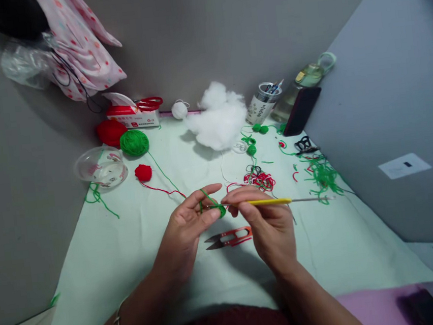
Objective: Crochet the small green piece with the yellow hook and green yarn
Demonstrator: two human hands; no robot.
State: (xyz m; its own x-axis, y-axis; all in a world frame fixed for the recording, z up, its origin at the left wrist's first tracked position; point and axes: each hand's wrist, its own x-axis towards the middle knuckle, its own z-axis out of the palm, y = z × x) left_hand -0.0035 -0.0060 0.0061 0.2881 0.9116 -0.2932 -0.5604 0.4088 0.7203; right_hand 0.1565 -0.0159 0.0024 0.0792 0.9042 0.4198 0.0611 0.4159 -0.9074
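Between thumb and fingers, my left hand (187,220) pinches a small green crochet piece (221,211), with green yarn running over its raised index finger. My right hand (270,218) grips a crochet hook (270,202) by its yellow handle. The hook's metal tip reaches into or against the green piece; exactly where it enters is hidden by the fingers. From a green yarn ball (134,143) a strand trails toward my left hand. Thread snips (229,237) with orange handles lie on the cloth below both hands.
White stuffing (218,119) sits at the back, near a pen holder (262,104), a bottle (296,91) and a leaning phone (303,110). Green yarn scraps (324,172) lie right. A plastic bowl (104,168), red yarn balls (111,133) and a tissue box (135,116) stand left.
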